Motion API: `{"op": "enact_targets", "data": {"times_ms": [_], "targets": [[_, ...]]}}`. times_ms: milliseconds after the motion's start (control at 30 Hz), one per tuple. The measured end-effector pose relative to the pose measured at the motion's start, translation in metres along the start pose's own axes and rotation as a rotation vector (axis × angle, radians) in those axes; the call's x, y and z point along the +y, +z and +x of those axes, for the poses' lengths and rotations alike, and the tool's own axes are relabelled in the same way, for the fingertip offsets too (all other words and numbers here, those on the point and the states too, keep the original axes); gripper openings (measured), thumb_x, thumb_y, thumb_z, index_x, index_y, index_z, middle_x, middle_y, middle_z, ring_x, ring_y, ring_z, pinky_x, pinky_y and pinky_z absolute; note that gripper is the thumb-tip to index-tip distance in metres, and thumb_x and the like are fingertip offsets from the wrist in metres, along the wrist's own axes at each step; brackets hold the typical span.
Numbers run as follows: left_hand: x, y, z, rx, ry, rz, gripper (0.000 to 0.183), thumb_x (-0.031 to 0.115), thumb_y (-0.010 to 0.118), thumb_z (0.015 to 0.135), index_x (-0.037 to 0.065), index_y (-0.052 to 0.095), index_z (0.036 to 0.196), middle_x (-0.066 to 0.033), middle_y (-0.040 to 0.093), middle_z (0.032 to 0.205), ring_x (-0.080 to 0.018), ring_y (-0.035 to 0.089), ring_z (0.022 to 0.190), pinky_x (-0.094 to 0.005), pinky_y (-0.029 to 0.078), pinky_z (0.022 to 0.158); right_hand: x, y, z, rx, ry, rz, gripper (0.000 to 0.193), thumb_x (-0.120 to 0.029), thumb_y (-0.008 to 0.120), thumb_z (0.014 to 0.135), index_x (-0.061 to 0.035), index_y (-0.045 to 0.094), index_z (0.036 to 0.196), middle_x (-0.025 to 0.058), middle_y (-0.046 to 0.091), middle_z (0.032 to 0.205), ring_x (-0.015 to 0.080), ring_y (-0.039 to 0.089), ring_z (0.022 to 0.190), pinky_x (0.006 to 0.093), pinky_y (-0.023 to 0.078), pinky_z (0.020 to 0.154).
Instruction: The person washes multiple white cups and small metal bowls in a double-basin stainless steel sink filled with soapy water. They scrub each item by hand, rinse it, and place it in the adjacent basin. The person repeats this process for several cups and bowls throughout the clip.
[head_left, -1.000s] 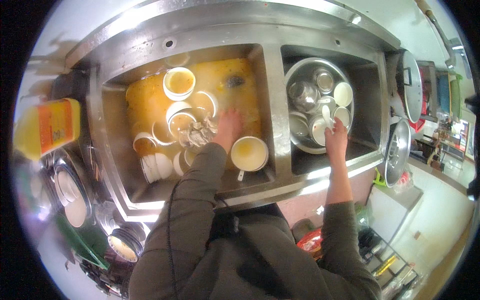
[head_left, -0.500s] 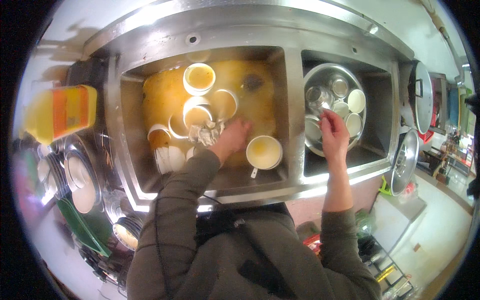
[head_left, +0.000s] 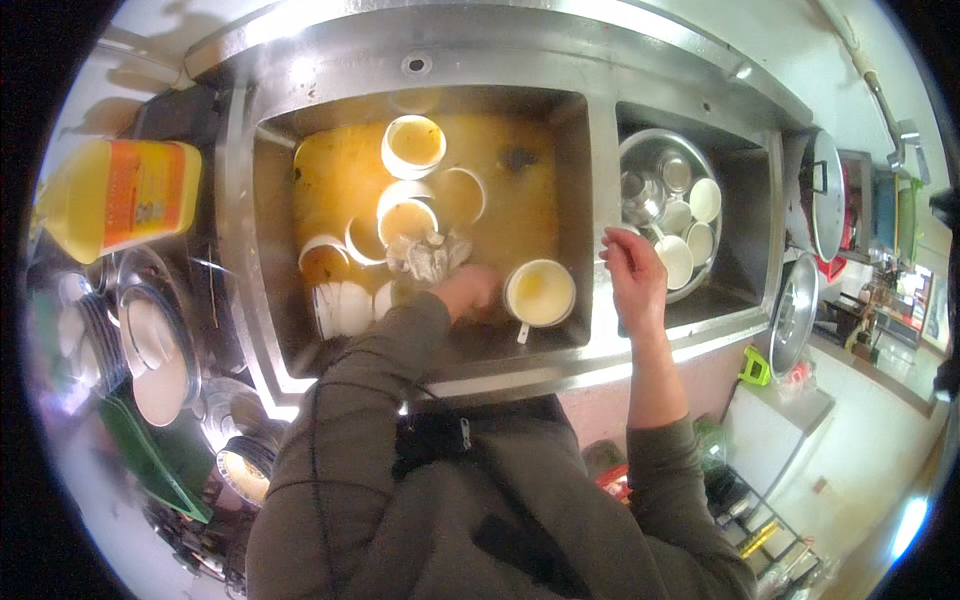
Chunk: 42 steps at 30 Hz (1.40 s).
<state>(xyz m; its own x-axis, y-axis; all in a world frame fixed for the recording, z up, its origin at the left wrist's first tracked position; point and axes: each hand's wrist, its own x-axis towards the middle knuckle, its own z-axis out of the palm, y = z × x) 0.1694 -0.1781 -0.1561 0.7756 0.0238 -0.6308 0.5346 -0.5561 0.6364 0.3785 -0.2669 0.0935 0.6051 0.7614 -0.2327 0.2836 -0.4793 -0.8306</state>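
My left hand (head_left: 472, 293) reaches into the cloudy yellow-brown water of the large left sink basin (head_left: 575, 180). Its fingers are hidden. Beside it lies a crumpled greyish-white cloth (head_left: 428, 258), resting against a white cup (head_left: 408, 220). To its right stands a white mug (head_left: 541, 293) with liquid inside and its handle toward me. My right hand (head_left: 637, 280) hangs over the divider, empty, with its fingers apart. Just right of it, a white cup (head_left: 674, 262) sits with other cups and glasses in a round metal bowl (head_left: 707, 160).
More white bowls and cups (head_left: 413, 147) stand in the dirty water. A yellow jug (head_left: 130, 200) with an orange label stands left of the sink, above stacked plates (head_left: 155, 345) and a green tray (head_left: 150, 460). Metal lids (head_left: 795, 305) lean at the right side.
My right hand has let go of a white cup, now in the metal bowl, and moved left toward the divider. My left hand stays low in the water.
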Motion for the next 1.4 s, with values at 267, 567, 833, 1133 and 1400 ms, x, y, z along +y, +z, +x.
{"op": "enact_targets", "data": {"times_ms": [267,567,833,1133,1400], "targets": [[0.002,-0.096,-0.125,0.327,-0.258,-0.717,0.056,0.027,0.081,0.077,0.006,0.063,0.125,-0.0166,0.07,0.115,-0.0312,0.069,0.102,-0.0424,0.056,0.085,0.011,0.069,-0.013,-0.165,0.108,-0.036,0.032,-0.012,0.062,0.098,-0.0052,0.064,0.129,0.0089,0.071,0.115,0.015,0.068,0.097,0.0286,0.054,0.084],[-0.038,-0.068,-0.171,0.674,-0.193,-1.689,0.038,0.024,0.063,0.096,0.001,0.059,0.127,-0.0105,0.064,0.117,-0.022,0.063,0.102,-0.0361,0.053,0.084,0.013,0.24,-0.006,-0.644,0.295,0.121,0.076,-0.025,0.077,0.086,-0.005,0.042,0.15,0.0157,0.059,0.134,0.0241,0.065,0.109,0.0336,0.058,0.079],[-0.061,-0.047,-0.176,0.929,-0.355,-1.523,0.028,0.013,0.054,0.099,-0.002,0.065,0.119,-0.0092,0.066,0.092,-0.0186,0.063,0.073,-0.033,0.053,0.068,0.011,0.234,0.005,-0.557,0.574,0.411,0.059,-0.023,0.073,0.089,-0.0024,0.053,0.14,0.0136,0.069,0.115,0.0259,0.069,0.104,0.04,0.058,0.077],[-0.046,-0.064,-0.217,0.968,-0.382,-1.404,0.043,0.003,0.047,0.087,0.002,0.061,0.128,-0.0088,0.058,0.075,-0.0174,0.056,0.058,-0.0331,0.05,0.057,0.012,0.226,0.035,-0.326,-0.249,-0.453,0.048,-0.027,0.071,0.088,-0.0077,0.059,0.13,0.0211,0.067,0.117,0.0395,0.066,0.103,0.0466,0.054,0.088],[-0.009,-0.065,-0.255,0.815,-0.255,-1.402,0.05,0.004,0.047,0.086,0.008,0.056,0.134,-0.0076,0.055,0.074,-0.0171,0.055,0.06,-0.0323,0.049,0.057,0.014,0.282,-0.022,-0.28,0.258,0.227,0.043,-0.035,0.067,0.094,-0.0067,0.061,0.127,0.0095,0.066,0.101,0.0199,0.066,0.083,0.0332,0.053,0.071]]}}
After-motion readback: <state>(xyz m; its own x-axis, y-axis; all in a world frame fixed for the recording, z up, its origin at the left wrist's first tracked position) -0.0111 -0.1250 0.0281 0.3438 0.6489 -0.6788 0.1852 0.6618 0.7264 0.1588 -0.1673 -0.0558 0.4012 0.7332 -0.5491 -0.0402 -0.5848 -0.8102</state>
